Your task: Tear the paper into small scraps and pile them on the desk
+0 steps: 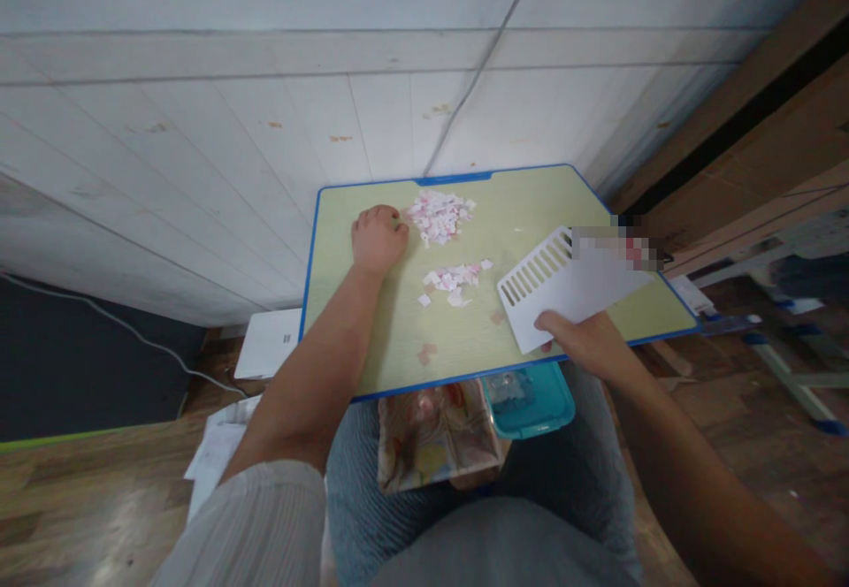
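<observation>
On the yellow-green tabletop (531, 202) lie two heaps of small white and pink paper scraps: a larger far heap (440, 216) and a smaller near heap (455, 280). My left hand (379, 238) rests left of the far heap, fingers curled down; whatever may be in them is hidden. At the right, my right hand (576, 337) grips the lower edge of a white slotted board (540, 295), thumb on top. The board is held over the table with its row of slots towards the heaps. Its far right part is blurred out by pixelation.
A white panelled wall (265, 127) borders the table's far side. Below the near edge, a turquoise plastic tub (544, 406) and a patterned box (438, 459) sit at my lap. A white laptop-like object (265, 344) lies lower left; brown boards (743, 163) stand right.
</observation>
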The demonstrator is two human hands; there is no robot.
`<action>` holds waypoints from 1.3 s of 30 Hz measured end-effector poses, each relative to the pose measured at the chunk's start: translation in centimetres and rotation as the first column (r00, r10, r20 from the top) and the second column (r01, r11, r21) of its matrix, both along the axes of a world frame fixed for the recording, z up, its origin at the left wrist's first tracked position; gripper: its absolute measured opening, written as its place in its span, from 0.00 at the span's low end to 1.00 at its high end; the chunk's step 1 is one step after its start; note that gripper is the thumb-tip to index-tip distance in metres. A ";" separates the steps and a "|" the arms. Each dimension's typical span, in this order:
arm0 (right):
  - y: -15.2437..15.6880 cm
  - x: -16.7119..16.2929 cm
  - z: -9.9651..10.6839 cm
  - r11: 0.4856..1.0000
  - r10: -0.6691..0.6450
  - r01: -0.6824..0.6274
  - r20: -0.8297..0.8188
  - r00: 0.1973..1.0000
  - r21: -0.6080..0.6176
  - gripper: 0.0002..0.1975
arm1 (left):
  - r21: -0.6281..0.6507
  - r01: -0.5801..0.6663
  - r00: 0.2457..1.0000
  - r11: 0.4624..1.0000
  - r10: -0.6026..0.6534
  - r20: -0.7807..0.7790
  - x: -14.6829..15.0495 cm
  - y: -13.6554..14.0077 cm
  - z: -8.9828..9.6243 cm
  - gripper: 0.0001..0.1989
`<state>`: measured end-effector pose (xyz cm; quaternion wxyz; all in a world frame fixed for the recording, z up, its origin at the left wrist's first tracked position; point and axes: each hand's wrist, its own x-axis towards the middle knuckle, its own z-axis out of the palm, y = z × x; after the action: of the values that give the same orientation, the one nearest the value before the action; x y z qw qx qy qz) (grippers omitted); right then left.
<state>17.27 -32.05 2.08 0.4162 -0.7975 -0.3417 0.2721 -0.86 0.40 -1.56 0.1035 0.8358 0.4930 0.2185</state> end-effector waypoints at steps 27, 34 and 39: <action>-0.7 -6.1 0.1 0.962 0.272 -0.263 -0.155 0.950 0.076 0.04 | -0.012 -0.001 1.000 1.000 0.001 -0.003 0.3 -0.3 0.2 0.16; 0.4 -8.6 0.4 0.913 0.395 -0.384 -0.061 0.917 0.140 0.09 | -0.014 0.002 1.000 1.000 -0.002 0.002 0.2 -0.2 0.1 0.16; 0.9 -9.0 -0.1 0.882 0.447 -0.438 -0.013 0.894 0.175 0.11 | -0.011 0.000 1.000 1.000 0.000 0.001 0.3 -0.3 0.1 0.16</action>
<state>8.25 -31.16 2.03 0.4175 -0.6530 -0.5253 0.3511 -0.60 0.11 -1.48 0.1082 0.8350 0.4943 0.2161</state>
